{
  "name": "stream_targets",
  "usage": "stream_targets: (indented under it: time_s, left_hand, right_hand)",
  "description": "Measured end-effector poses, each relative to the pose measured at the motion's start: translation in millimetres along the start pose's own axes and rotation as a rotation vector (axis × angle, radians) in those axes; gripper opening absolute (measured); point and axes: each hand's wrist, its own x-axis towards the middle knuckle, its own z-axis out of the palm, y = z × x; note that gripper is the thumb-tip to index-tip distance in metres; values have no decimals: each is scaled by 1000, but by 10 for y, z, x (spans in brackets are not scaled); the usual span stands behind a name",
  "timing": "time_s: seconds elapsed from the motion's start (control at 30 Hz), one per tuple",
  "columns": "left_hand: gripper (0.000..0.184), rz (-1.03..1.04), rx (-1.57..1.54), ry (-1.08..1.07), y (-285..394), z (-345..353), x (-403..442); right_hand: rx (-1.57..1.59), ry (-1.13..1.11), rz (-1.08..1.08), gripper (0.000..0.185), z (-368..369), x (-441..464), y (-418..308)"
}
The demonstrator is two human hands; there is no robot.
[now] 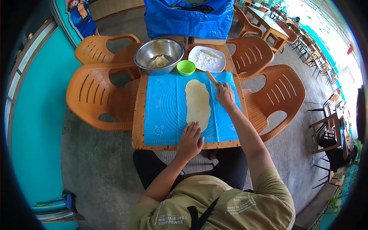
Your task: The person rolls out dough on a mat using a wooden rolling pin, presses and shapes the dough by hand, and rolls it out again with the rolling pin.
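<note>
A long, flat sheet of rolled dough (197, 101) lies on a blue silicone pastry mat (165, 111) printed with circles. My left hand (190, 140) rests on the near end of the dough, its fingers stretched out flat. To the right of the dough, my right hand (225, 95) is closed around one end of a wooden rolling pin (211, 78). The pin slants up and left from the hand, beside the far right edge of the dough. Part of the pin is hidden by my fingers.
Behind the mat stand a steel bowl (141, 55) with a dough lump (159, 61), a small green bowl (186, 67), and a white plate (220, 69) holding white flour and a dough strip. A blue bag (188, 23) is at the back. Orange chairs (96, 96) flank the wooden table (138, 138).
</note>
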Motion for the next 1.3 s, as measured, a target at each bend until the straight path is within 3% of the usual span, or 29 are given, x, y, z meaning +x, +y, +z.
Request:
stream_targets:
  time_s: [0.23,0.47,0.6,0.77,0.87,1.0,1.3]
  left_hand:
    - [47,21,-80,101,2,-29,-5]
    - [40,-5,-326,242,-57,-99,-2]
    - [42,-2,-220,286,-108,-271,-24]
    - [47,-64,-28,202,-298,-366,-48]
    - [53,-80,35,5,-359,-341,-89]
    - [54,-56,77,-50,-389,-301,-118]
    - [51,-53,85,-92,-387,-381,-86]
  right_hand:
    - [115,-79,-31,37,-434,-375,-537]
    - [180,-193,-227,41,-614,-918,-863]
    - [150,-274,-343,41,-772,-1100,-978]
    - [179,-323,-406,39,-813,-1218,-1000]
    - [202,-327,-397,40,-759,-1300,-956]
    - [229,-278,-335,47,-803,-1389,-915]
    - [153,-409,-235,55,-850,-1560,-779]
